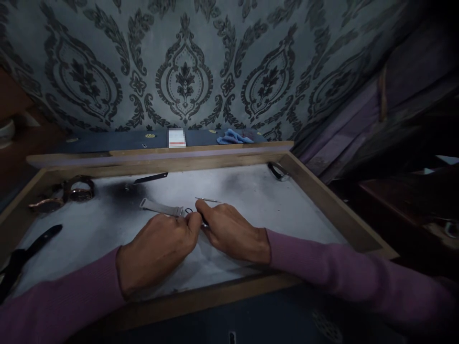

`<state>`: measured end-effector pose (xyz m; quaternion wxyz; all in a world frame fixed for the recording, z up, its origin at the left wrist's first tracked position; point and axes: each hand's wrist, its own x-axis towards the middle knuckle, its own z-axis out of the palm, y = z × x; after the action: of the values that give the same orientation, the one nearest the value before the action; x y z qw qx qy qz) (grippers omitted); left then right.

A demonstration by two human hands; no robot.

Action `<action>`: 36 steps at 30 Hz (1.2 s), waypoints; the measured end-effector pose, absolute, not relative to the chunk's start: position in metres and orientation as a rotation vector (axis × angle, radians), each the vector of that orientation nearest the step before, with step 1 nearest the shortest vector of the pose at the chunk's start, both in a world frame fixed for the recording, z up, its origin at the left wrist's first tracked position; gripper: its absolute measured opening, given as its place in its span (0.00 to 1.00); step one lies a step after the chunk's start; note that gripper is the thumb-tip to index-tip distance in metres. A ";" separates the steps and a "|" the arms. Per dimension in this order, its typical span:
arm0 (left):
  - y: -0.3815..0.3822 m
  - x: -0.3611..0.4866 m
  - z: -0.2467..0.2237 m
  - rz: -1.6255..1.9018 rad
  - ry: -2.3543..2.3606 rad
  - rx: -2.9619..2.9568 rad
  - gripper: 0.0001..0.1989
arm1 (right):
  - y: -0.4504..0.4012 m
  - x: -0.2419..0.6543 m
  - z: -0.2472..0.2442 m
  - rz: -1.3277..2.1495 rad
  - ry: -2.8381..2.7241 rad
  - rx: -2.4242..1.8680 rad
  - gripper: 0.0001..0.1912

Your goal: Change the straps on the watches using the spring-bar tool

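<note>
A silver-grey watch strap (161, 208) sticks out to the upper left from behind my left hand (163, 248). My left hand is closed, thumb and fingers pinched at the strap's inner end. A small dark loop (189, 210) shows just above those fingertips. My right hand (233, 231) is also closed and meets the left near the middle of the tray. Something dark shows between its fingers, mostly hidden, and I cannot make out what it is. Just beyond the right fingers lies a thin metal tool (208, 199), like a small screwdriver or tweezers.
The wood-rimmed tray (358, 224) has a white bottom. Watches (81, 191) lie at its left, a black-handled tool (43, 239) at front left, a dark blade (150, 178) at the back, and another watch (278, 171) at back right. Behind is a blue cloth (234, 137).
</note>
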<state>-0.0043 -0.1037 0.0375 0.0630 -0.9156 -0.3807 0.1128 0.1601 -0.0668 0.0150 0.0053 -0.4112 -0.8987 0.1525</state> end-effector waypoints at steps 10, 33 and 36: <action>-0.114 0.012 0.037 0.356 -1.494 -2.799 0.15 | -0.062 0.157 0.011 0.857 -2.550 -1.195 0.08; -0.093 -0.019 0.015 -0.408 -1.533 -3.086 0.09 | -0.057 0.164 0.005 1.016 -2.453 -0.919 0.07; -0.092 -0.021 0.011 -0.582 -1.559 -3.145 0.11 | -0.056 0.164 0.006 1.059 -2.420 -0.895 0.08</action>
<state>-0.0210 -0.0921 0.0107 -0.2067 -0.8648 -0.4286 -0.1601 0.1640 -0.0564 0.0063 0.1752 -0.3158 -0.8543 0.3738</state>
